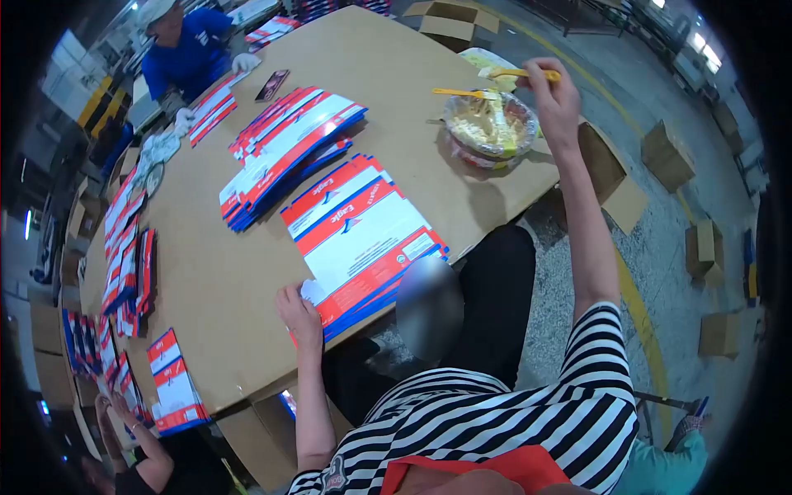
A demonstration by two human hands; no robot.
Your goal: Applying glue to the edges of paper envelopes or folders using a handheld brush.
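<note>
My right hand [554, 103] is raised at the table's right side, closed round the yellow handle of a brush [520, 73]. Just below it stands a plastic-lined bowl [487, 157] holding a pale, pasty mass. A second yellow-handled brush [462, 93] lies across the bowl's rim. My left hand [301, 318] is at the table's near edge, fingers curled at the corner of a flat printed carton [371, 227] in red, white and blue. This carton tops a slightly fanned stack in front of me. A white rounded tab shows beside my left fingers.
Another fanned carton stack [289, 136] lies farther back, beside a dark phone-like rectangle [272, 85]. More cartons [175, 384] lie at the left. A co-worker in blue [186, 58] works across the table; another person's hands [124, 412] show lower left. Open cardboard boxes [606, 169] stand on the floor.
</note>
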